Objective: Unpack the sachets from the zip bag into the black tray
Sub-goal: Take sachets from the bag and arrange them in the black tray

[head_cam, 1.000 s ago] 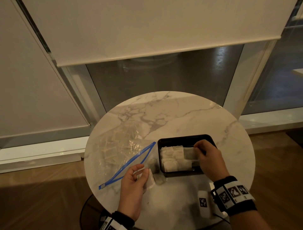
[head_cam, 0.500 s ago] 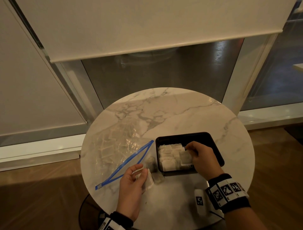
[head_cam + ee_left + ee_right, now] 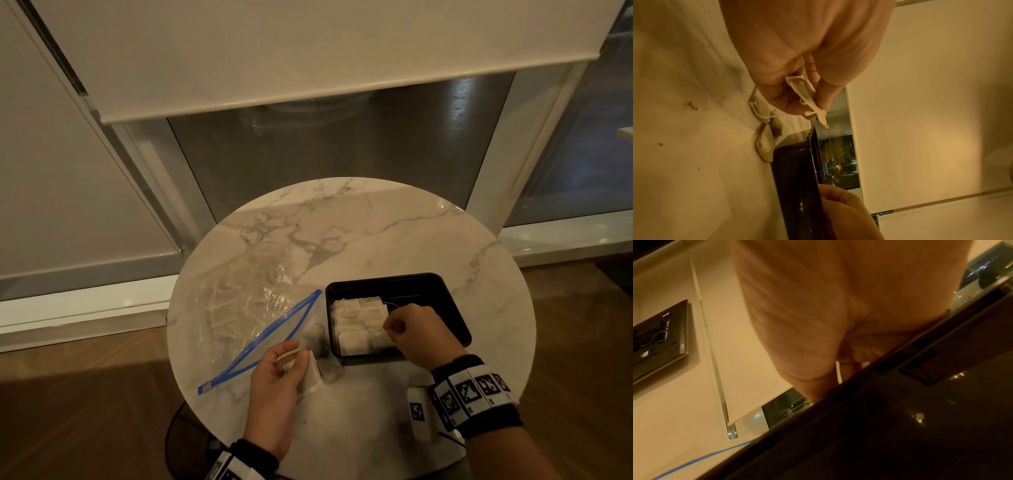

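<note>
A clear zip bag (image 3: 239, 308) with a blue zip lies open on the left of the round marble table (image 3: 394, 233), sachets showing inside. The black tray (image 3: 455, 308) stands to its right, its left half packed with several white sachets (image 3: 356, 322). My right hand (image 3: 394, 325) is down in the tray, fingers curled, pinching a thin white sachet (image 3: 838, 371) beside that pile. My left hand (image 3: 298, 356) hovers near the tray's front left corner and pinches a few sachets (image 3: 805, 97) between thumb and fingers. Two loose sachets (image 3: 315, 337) lie on the table beside the tray (image 3: 797, 186).
A small white block with a black square marker (image 3: 418, 411) lies on the table by my right wrist. The table's front edge is close under both forearms. Behind the table are a window and a lowered roller blind (image 3: 308, 51). The floor is wood.
My right hand has carried its sachet from above the tray's middle down to the near side of the sachet pile. My left hand has stayed put with its sachets.
</note>
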Available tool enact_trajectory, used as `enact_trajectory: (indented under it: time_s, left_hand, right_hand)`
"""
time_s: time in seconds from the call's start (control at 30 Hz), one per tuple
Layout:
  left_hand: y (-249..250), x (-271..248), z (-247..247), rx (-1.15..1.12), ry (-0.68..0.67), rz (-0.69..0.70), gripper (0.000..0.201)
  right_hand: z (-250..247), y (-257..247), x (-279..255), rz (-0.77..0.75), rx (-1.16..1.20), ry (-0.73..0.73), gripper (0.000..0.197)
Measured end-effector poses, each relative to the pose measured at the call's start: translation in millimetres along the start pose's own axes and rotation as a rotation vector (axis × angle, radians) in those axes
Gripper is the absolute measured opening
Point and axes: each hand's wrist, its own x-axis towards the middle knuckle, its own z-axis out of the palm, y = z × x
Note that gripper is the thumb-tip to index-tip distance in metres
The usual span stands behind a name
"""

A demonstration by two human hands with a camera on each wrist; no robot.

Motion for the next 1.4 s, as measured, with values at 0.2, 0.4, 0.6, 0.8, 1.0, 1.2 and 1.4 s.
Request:
enact_trajectory:
  time_s: [0.2, 0.4, 0.6, 0.8, 1.0, 1.2, 1.4]
  left_hand:
    - [0.2, 0.0, -1.4, 0.015, 0.003, -0.001, 0.021]
    - [3.1, -1.3, 0.4, 0.014, 0.000, -0.008, 0.021]
    - [2.4, -1.0, 0.1, 0.014, 0.011, -0.012, 0.021]
    - [0.3, -1.0, 0.6, 0.028, 0.013, 0.008, 0.020]
    - [-0.4, -0.8, 0.5, 0.048, 0.015, 0.022, 0.021]
    - [0.7, -1.2, 2.3, 0.051, 0.011, 0.021, 0.021]
    - [0.1, -0.5, 1.7, 0.047, 0.010, 0.025, 0.020]
  right_hand:
    - [0.6, -2.5, 6.0, 0.015, 0.013, -0.023, 0.016]
    - [3.3, -4.1, 12.2, 0.034, 0.019, -0.043, 0.014]
    - [5.3, -4.4, 14.9, 0.049, 0.013, -0.059, 0.013]
    - [3.5, -3.9, 11.3, 0.073, 0.003, -0.076, 0.013]
    - [-0.9, -3.1, 7.8, 0.106, 0.024, 0.035, 0.018]
    - [3.5, -4.1, 6.1, 0.177, -0.036, 0.012, 0.018]
    - [2.3, -3.3, 6.9, 0.177, -0.034, 0.031, 0.013]
